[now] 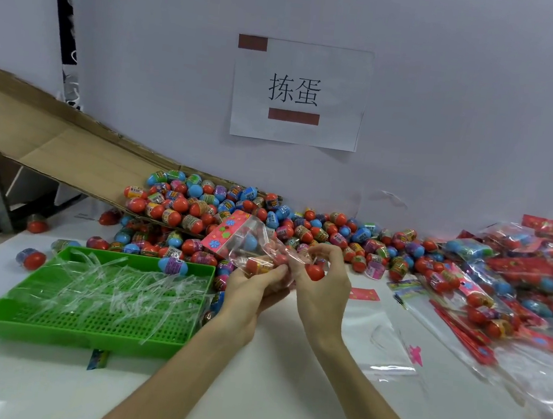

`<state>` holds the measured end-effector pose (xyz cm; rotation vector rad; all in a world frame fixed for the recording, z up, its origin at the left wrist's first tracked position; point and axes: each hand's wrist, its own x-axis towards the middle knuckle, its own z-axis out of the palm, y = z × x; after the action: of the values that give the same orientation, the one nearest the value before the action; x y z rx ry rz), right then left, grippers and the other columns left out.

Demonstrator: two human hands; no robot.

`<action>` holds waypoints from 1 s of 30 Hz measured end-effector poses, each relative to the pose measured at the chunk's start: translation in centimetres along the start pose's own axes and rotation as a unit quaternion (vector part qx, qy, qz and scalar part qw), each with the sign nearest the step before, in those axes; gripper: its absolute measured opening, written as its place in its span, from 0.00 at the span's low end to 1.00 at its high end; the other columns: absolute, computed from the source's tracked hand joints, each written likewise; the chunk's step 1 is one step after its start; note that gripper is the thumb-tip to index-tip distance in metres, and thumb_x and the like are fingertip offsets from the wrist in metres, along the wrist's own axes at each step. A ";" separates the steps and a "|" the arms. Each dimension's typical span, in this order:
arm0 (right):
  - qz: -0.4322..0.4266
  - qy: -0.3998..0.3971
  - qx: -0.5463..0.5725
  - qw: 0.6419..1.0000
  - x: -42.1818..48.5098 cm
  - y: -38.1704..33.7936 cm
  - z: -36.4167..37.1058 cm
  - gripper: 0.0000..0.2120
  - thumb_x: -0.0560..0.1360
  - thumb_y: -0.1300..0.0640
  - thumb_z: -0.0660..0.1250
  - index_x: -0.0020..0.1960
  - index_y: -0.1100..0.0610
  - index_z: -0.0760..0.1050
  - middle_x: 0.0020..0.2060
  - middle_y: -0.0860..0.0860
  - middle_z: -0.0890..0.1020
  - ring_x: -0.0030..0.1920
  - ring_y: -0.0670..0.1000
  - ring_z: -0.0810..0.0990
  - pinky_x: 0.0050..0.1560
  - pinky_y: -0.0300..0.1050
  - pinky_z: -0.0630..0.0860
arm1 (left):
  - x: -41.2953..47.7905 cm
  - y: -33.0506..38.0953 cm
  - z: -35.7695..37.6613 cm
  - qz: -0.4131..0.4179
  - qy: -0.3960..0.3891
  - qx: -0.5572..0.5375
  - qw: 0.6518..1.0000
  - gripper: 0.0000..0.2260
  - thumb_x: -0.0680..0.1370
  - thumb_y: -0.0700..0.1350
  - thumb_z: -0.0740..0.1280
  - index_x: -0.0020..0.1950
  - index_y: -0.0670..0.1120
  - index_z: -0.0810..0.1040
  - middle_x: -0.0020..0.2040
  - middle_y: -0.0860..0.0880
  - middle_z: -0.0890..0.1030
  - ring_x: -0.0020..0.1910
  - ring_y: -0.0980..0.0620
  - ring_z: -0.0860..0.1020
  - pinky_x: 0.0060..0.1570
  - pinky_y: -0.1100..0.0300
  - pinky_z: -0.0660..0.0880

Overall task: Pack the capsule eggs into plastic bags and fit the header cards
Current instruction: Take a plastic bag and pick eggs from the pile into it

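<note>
The left hand has its grip clamped on the mouth of a clear plastic bag. The right hand pinches a red plastic capsule egg just beside that mouth. A slack opening could drop the egg onto the white tabletop below.

The red and blue plastic capsule eggs have smooth, glossy shells with printed wrap bands. The clear plastic bag is thin glossy film, crinkled and reflective. Its pink paper header card is printed and smooth. The green plastic mesh tray is moulded, with a slight sheen and a perforated base. It holds clear plastic film strips, which are glossy. The brown corrugated cardboard sheet is matt with rough edges. The white counter is smooth with a low sheen. The white paper sign is matt.
</note>
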<state>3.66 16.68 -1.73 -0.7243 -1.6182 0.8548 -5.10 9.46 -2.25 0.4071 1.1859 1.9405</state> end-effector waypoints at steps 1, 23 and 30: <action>-0.006 -0.014 -0.004 1.000 0.0 0.0 0.0 0.14 0.75 0.56 0.76 0.57 0.50 0.76 0.50 0.44 0.80 0.51 0.39 0.79 0.49 0.26 0.74 | 0.1 0.2 -0.1 0.005 0.014 -0.006 1.000 0.12 0.77 0.35 0.74 0.59 0.36 0.83 0.50 0.39 0.87 0.49 0.44 0.87 0.49 0.54 0.84; 0.098 -0.110 0.185 0.972 0.5 -1.2 -0.6 0.06 0.76 0.57 0.75 0.52 0.49 0.86 0.49 0.51 0.86 0.47 0.56 0.87 0.38 0.52 0.85 | -0.1 2.1 -0.5 -0.050 -0.028 -0.101 0.993 0.09 0.82 0.46 0.69 0.52 0.43 0.86 0.47 0.45 0.87 0.45 0.49 0.86 0.50 0.53 0.81; 0.078 -0.125 0.166 0.975 0.0 -1.1 -0.3 0.01 0.76 0.58 0.75 0.47 0.53 0.85 0.42 0.48 0.86 0.44 0.53 0.87 0.41 0.48 0.85 | -0.1 1.9 -0.6 -0.048 -0.061 -0.082 0.994 0.10 0.79 0.47 0.71 0.52 0.40 0.86 0.46 0.41 0.85 0.49 0.44 0.86 0.49 0.50 0.84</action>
<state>3.91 16.14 -0.76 -0.5250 -1.5957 1.3390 -6.33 8.59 -0.93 0.3696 0.9428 1.8846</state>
